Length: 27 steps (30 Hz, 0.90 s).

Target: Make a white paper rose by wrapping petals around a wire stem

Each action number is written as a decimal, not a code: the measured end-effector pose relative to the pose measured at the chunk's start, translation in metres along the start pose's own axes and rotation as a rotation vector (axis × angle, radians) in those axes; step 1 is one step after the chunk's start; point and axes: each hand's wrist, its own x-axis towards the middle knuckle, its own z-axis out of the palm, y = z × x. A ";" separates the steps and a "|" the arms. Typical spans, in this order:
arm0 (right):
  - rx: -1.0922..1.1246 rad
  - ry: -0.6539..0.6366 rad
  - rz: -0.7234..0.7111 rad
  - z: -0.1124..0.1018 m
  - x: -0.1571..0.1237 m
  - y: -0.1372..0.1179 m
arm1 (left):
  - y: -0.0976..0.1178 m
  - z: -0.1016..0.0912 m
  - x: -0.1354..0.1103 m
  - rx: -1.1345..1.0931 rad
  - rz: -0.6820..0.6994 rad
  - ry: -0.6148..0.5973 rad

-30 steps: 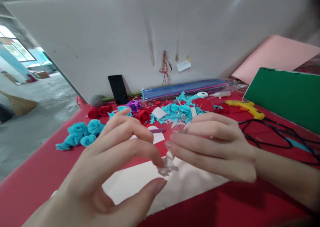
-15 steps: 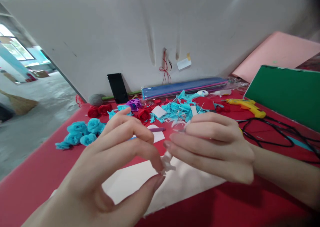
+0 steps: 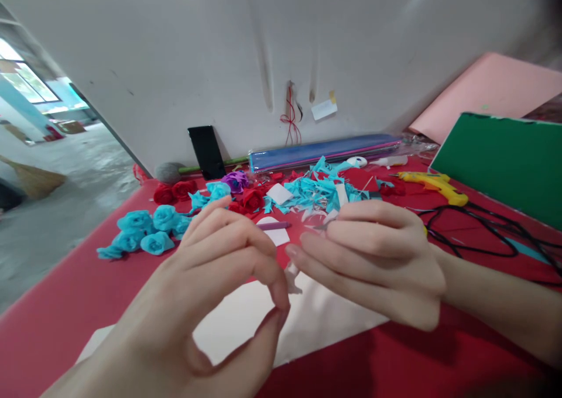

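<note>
Left hand (image 3: 173, 295) — thumb and forefinger pinched together on the edge of a curled paper (image 3: 293, 280), above a white sheet (image 3: 325, 319) on the red tabletop (image 3: 333, 371). Right hand (image 3: 380, 257) — fingers folded, close against the paper's upper end and about a pointed tool (image 3: 321, 227), mostly hidden. On the upright board (image 3: 175, 64), a label (image 3: 325, 110), any writing too small to read; below, a clear sleeve (image 3: 325, 151) containing blue material (image 3: 285, 160).

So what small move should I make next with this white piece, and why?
I'd probably give the white piece a gentle turn with your left hand, your right hand held steady: your left thumb and index finger meet at its lower edge, while its upper end runs in under your right fingertips.
</note>
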 end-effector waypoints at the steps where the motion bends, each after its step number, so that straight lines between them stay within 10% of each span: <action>1: 0.008 -0.001 0.011 0.000 0.000 0.000 | 0.000 -0.001 -0.001 -0.005 -0.024 -0.008; 8: 0.068 0.045 0.086 0.001 -0.001 0.001 | -0.016 -0.006 -0.002 -0.055 0.077 0.114; 27: 0.429 0.062 0.418 0.012 -0.001 -0.010 | -0.016 0.006 0.005 -0.741 -0.363 -0.099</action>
